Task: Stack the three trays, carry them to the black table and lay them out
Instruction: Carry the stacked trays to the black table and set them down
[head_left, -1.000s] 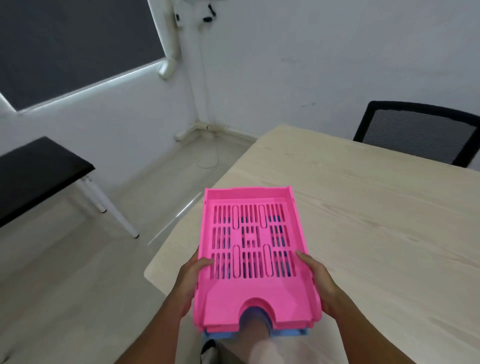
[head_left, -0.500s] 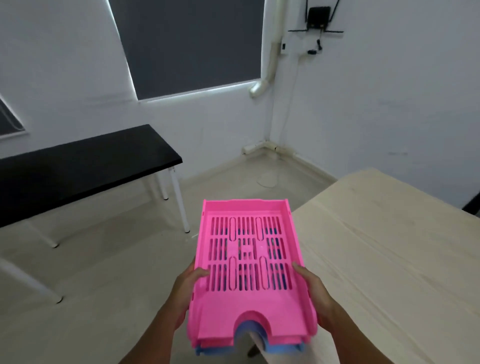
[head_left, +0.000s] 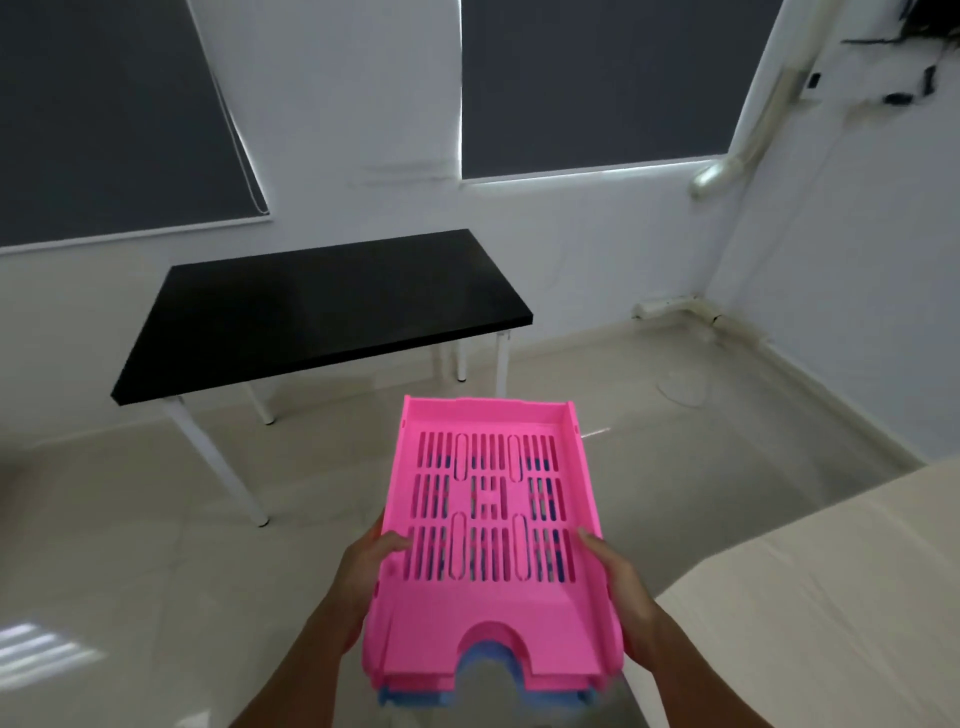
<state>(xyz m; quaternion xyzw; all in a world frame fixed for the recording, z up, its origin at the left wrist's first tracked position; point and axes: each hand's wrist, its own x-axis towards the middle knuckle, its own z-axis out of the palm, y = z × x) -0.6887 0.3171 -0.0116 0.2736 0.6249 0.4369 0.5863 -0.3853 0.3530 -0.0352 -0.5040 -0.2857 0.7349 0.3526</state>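
- Black worktop (head_left: 322, 306): bare, ahead across open floor; layout not yet begun.
- Tray stack (head_left: 493, 545): pink on top, blue beneath; nested, held in the air, in transit.
- Left hand (head_left: 363, 577) and right hand (head_left: 618, 587): clasp the stack's side walls.

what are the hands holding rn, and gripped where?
Both hands, left and right, hold the stack of trays by its long side walls near the notched front end, thumbs over the pink top tray's rims.
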